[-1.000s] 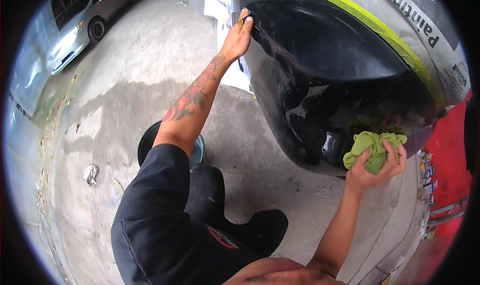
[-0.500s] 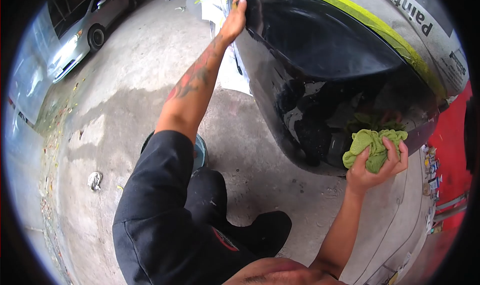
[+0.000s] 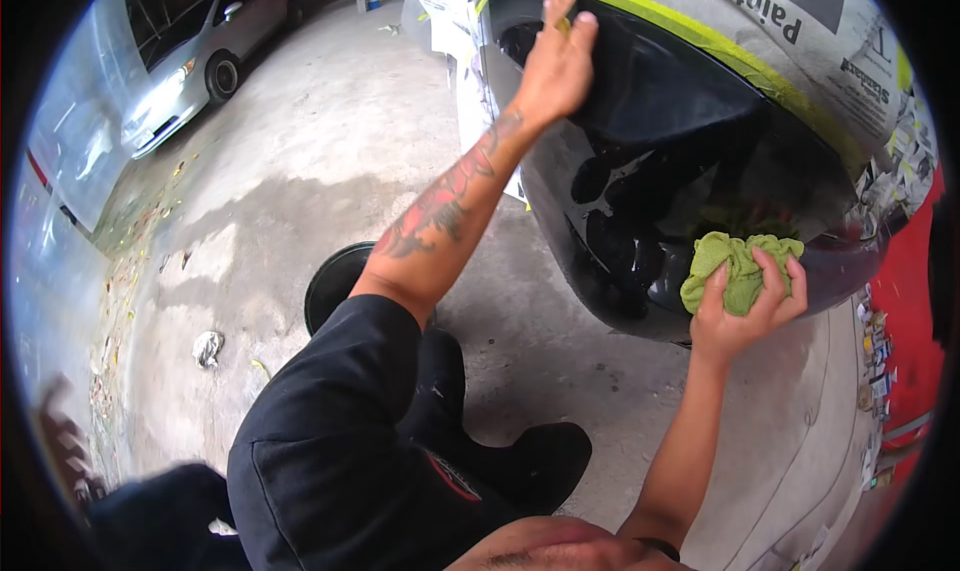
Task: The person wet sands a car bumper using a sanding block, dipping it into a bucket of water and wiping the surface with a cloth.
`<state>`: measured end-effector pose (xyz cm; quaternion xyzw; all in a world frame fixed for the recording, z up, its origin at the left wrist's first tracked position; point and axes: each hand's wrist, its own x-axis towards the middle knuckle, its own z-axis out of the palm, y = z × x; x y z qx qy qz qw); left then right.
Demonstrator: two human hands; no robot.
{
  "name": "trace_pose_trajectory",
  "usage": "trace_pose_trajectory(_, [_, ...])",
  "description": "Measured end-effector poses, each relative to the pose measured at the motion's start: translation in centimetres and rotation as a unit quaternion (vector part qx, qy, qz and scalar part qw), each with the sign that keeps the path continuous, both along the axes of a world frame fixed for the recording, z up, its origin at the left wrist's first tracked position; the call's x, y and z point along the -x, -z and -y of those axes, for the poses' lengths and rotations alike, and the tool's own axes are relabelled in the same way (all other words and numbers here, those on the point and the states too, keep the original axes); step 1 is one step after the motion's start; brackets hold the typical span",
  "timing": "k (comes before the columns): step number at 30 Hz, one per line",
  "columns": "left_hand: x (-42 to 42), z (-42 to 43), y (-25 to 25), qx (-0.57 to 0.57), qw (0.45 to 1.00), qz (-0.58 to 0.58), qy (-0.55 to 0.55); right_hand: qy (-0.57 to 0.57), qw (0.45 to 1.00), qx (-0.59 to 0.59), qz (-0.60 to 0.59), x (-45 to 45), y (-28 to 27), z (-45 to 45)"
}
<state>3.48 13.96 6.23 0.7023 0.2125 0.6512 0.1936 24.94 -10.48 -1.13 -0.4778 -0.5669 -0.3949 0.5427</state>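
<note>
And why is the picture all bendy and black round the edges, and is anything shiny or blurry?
Head view: edges curve and corners go dark, probably from a very wide lens; glare whitens the silver car's front; the glossy black panel mirrors the green cloth; the dark shape at lower left is blurry.

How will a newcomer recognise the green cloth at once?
Start at the large glossy black car panel, upper right. At its lower part, the right hand holds a crumpled cloth. It is dull green, unlike the flat yellow masking tape above.
</note>
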Motion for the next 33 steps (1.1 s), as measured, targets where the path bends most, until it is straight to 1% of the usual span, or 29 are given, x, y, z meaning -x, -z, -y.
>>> trace_pose_trajectory(4, [-1.4,8.1,-0.6,-0.001,0.999,-0.050,-0.019,0.009,1.000,-0.005,-0.002,-0.3,0.1,-0.1])
trace_pose_trajectory(7, [-2.3,12.8,-0.2,-0.063,0.992,-0.100,-0.033,0.037,0.999,0.010,0.002,-0.7,0.4,0.0])
trace_pose_trajectory(8, [-2.2,14.5,-0.3,-0.064,0.991,-0.114,-0.021,0.031,0.999,0.008,-0.003,-0.6,0.5,-0.1])
trace_pose_trajectory(9, [-2.1,15.2,0.2,-0.118,0.982,-0.143,-0.025,0.025,1.000,0.006,-0.007,-0.6,0.5,-0.2])
trace_pose_trajectory(11, [-1.6,15.3,1.1,-0.171,0.970,-0.172,-0.007,0.019,1.000,0.003,0.006,-0.6,0.4,-0.2])
trace_pose_trajectory(13, [0.2,14.1,1.3,-0.182,0.956,-0.227,-0.027,0.001,1.000,-0.002,0.007,-0.9,0.5,-0.3])
trace_pose_trajectory(14, [1.0,13.2,1.5,-0.187,0.948,-0.254,-0.033,0.009,1.000,-0.008,0.018,-1.2,0.6,-0.4])
trace_pose_trajectory(15, [1.4,12.1,2.1,-0.179,0.955,-0.234,-0.043,0.003,1.000,-0.003,0.012,-1.0,0.6,-0.4])
trace_pose_trajectory(17, [2.0,10.4,3.2,-0.081,0.975,-0.197,-0.062,-0.001,1.000,0.002,-0.001,-0.8,0.6,-0.2])
trace_pose_trajectory(18, [2.0,10.6,3.1,-0.041,0.982,-0.180,-0.043,0.001,1.000,0.003,-0.001,-0.6,0.6,-0.1])
trace_pose_trajectory(21, [-0.2,14.9,1.7,-0.092,0.982,-0.166,-0.011,0.006,1.000,0.009,0.006,-0.8,0.5,-0.1])
trace_pose_trajectory(22, [-0.8,16.1,1.6,-0.139,0.973,-0.186,0.005,0.004,1.000,0.004,0.008,-0.9,0.4,-0.2])
trace_pose_trajectory(23, [-1.0,16.3,1.9,-0.163,0.970,-0.178,0.017,0.002,1.000,0.001,0.009,-1.0,0.4,-0.3])
trace_pose_trajectory(25, [0.4,15.1,1.4,-0.181,0.952,-0.245,-0.016,-0.004,1.000,0.002,0.009,-0.9,0.4,-0.3])
trace_pose_trajectory(27, [1.6,13.6,2.1,-0.164,0.957,-0.236,-0.034,-0.006,1.000,0.007,0.002,-0.8,0.4,-0.1])
trace_pose_trajectory(29, [2.7,11.9,3.3,-0.074,0.975,-0.201,-0.065,0.004,1.000,0.009,0.002,-0.7,0.4,-0.1])
trace_pose_trajectory(31, [1.9,12.9,2.5,-0.050,0.985,-0.156,-0.044,0.009,1.000,0.001,0.011,-0.9,0.4,-0.3])
trace_pose_trajectory(33, [0.5,16.0,0.5,-0.118,0.975,-0.186,0.004,0.005,1.000,-0.005,0.013,-1.3,0.6,-0.4])
